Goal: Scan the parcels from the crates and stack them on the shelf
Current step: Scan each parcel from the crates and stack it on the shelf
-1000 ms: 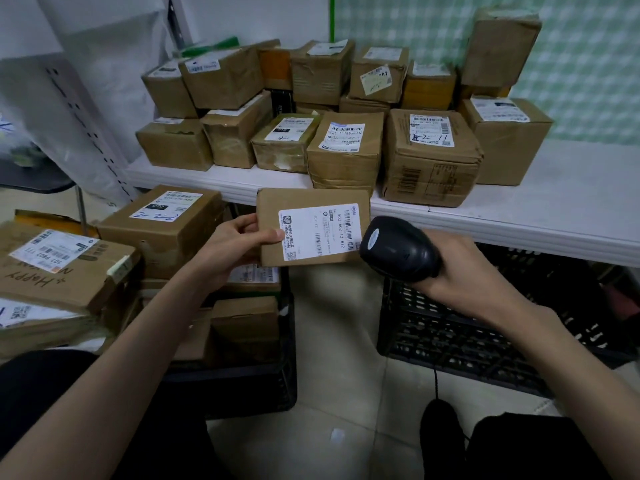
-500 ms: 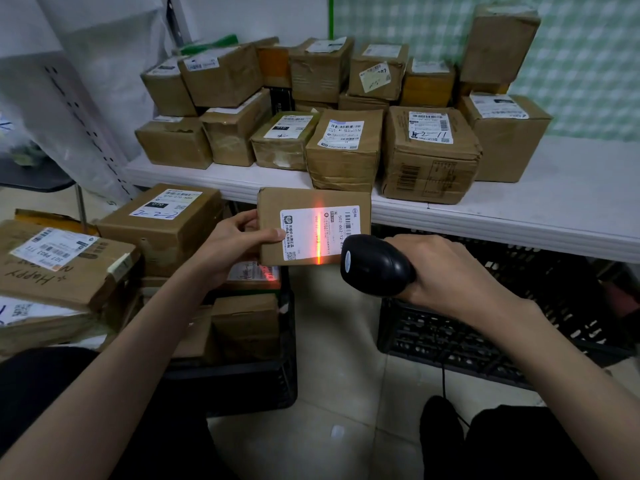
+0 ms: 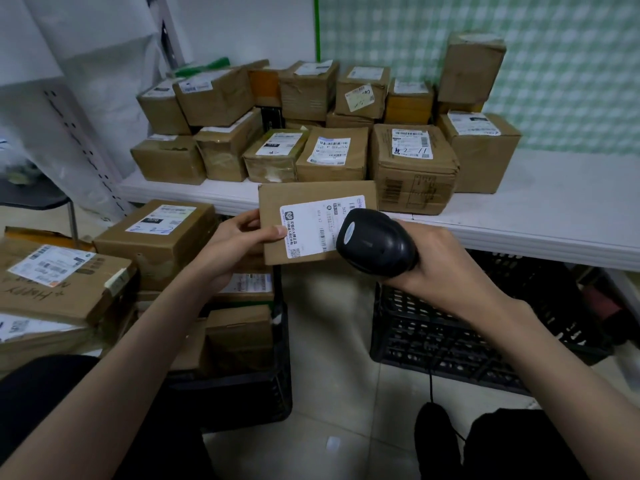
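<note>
Left of the left hand (image 3: 228, 251), a black crate (image 3: 263, 386) is seen loaded with brown parcels, several piled above its rim, so a good share of the work is judged to remain. By the left hand a flat parcel (image 3: 311, 209) is pinched at its left edge, thumb on the label side and fingers behind; it is held in the air just in front of the shelf (image 3: 554, 209) edge, touching nothing else. Its long axis is laid roughly level, left to right, with a slight tilt, and the white label (image 3: 311, 230) is faced up toward the camera; the print is turned sideways. Just right of the parcel, a black scanner (image 3: 375, 242) is gripped by the right hand (image 3: 446, 271), fingers wrapped round the handle, with its head overlapping the label's right end. No beam is visible on the label, so whether the scan has registered cannot be told. Beyond both hands, many parcels are already stacked two high on the shelf, with bare board left at the right. Below the right hand a second black crate (image 3: 450, 344) is seen, and no parcels can be made out in it.
</note>
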